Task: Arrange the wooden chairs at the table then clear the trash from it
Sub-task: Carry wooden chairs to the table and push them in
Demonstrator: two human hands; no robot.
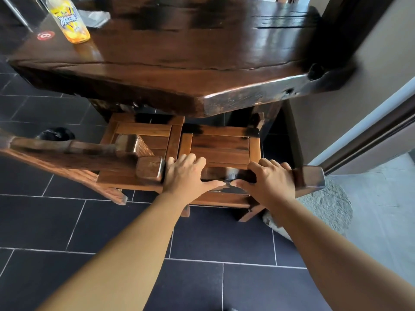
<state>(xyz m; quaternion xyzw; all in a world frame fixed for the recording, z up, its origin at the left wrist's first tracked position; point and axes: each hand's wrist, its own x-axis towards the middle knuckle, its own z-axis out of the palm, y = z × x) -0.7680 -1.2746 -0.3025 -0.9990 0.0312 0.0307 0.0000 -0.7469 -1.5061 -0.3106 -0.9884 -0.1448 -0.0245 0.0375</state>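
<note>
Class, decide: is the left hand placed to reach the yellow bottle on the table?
Probably not yet: the left hand grips the chair back, and the bottle stands far across the table.

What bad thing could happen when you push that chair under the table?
Your left hand grips the chair by its back, right beside the other chair, so your fingers might get pinched between them. The chair's leg stands close to a rough stone and could catch on it. A hard bump against the table might topple the bottle standing on it.
</note>
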